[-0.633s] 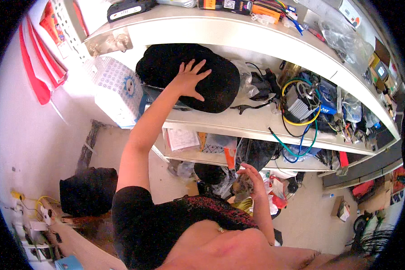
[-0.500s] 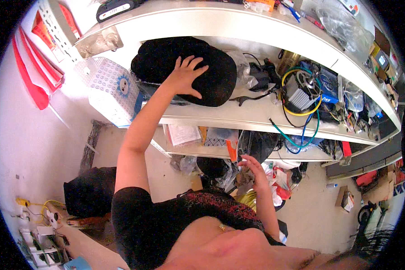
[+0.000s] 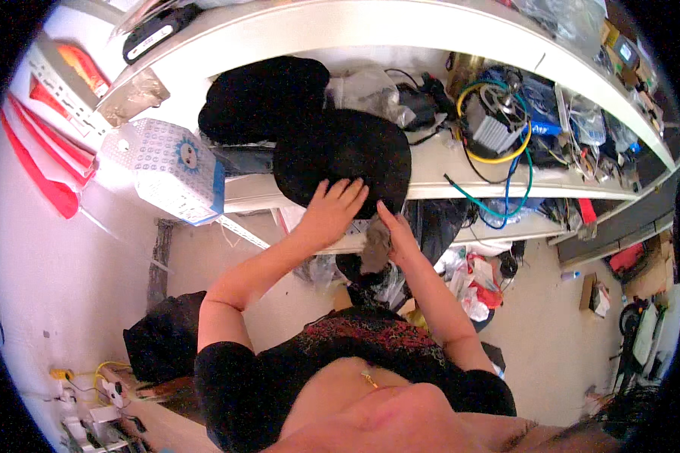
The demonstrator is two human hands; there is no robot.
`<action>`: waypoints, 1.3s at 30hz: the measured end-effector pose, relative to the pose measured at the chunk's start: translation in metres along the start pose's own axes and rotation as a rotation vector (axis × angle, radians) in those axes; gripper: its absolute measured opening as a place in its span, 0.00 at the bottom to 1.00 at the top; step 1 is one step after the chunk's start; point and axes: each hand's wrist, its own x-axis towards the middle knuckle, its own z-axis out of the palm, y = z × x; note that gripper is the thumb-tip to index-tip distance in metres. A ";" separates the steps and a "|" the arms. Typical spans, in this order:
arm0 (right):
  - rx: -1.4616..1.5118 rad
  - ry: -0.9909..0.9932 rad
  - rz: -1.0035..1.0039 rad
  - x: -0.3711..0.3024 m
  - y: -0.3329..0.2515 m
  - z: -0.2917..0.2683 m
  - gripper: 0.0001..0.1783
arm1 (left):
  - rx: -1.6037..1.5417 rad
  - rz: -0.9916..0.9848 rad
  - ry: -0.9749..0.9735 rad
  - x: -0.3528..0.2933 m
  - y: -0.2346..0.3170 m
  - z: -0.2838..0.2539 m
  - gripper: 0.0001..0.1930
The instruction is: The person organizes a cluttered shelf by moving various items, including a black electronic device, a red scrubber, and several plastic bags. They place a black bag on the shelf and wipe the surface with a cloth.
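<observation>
- Object (image 3: pixel 344 155), black and rounded, at the front of the white shelf (image 3: pixel 438 167), covering part of its edge; whether resting there or held up, impossible to tell.
- Against its lower left, left hand (image 3: pixel 331 217), unclenched, fingers spread and laid over the black surface; thumb hidden, elbow bent well out to the side.
- At its lower edge, right hand (image 3: pixel 402 240), thumb pointing up toward the black rim, fingers mostly hidden; grasping a grey-brown cloth (image 3: pixel 375 251), bunched and hanging between the hands.
- Both forearms reaching forward and angled inward, hands near each other.
- Behind and to the left, second black object (image 3: pixel 264 98), deeper on the shelf.
- Beside that, crumpled clear plastic (image 3: pixel 366 92).
- Farther right, grey metal unit (image 3: pixel 489 132) ringed by a yellow hose (image 3: pixel 495 161); green hose (image 3: pixel 476 199) drooping past the shelf edge.
- Off to the left, patterned white-and-blue box (image 3: pixel 166 170), tilted.
</observation>
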 end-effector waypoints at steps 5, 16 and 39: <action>0.100 0.031 -0.190 0.033 0.026 -0.032 0.19 | -0.467 0.076 -0.012 0.021 0.006 -0.020 0.24; -0.998 0.241 -0.403 0.037 0.035 -0.098 0.13 | -0.223 -0.133 0.116 0.080 -0.014 0.065 0.26; -0.314 0.080 -0.354 0.005 -0.002 -0.081 0.20 | -0.295 0.054 0.117 0.055 -0.003 0.036 0.31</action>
